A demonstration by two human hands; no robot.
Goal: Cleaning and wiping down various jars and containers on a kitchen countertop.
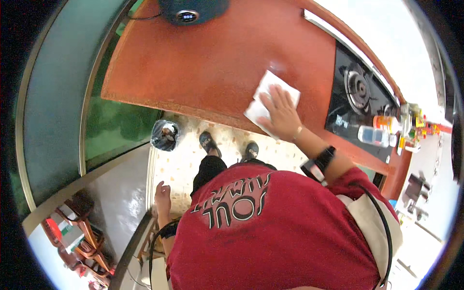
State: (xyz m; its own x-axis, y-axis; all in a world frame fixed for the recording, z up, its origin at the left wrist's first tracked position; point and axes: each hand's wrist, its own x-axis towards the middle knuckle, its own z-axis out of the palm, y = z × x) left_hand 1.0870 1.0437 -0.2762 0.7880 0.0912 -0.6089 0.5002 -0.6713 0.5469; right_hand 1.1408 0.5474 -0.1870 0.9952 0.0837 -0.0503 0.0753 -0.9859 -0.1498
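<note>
My right hand (pixel 281 114) lies flat with fingers spread on a white sheet, likely a folded paper towel or cloth (pixel 263 78). The sheet rests on the reddish-brown countertop (pixel 188 61), near its front edge. Just beyond it, a small shiny patch shows on the counter surface. My left hand (pixel 163 197) hangs low at my left side, away from the counter. Its fingers are loosely bent and nothing shows in them.
A black gas stove (pixel 339 98) is set into the counter at right, with several bottles (pixel 377 136) beside its burner. A dark appliance with a lit display (pixel 195 9) stands at the back. A lined waste bin (pixel 165 136) stands on the floor; stacked wooden chairs (pixel 87 232) are at lower left.
</note>
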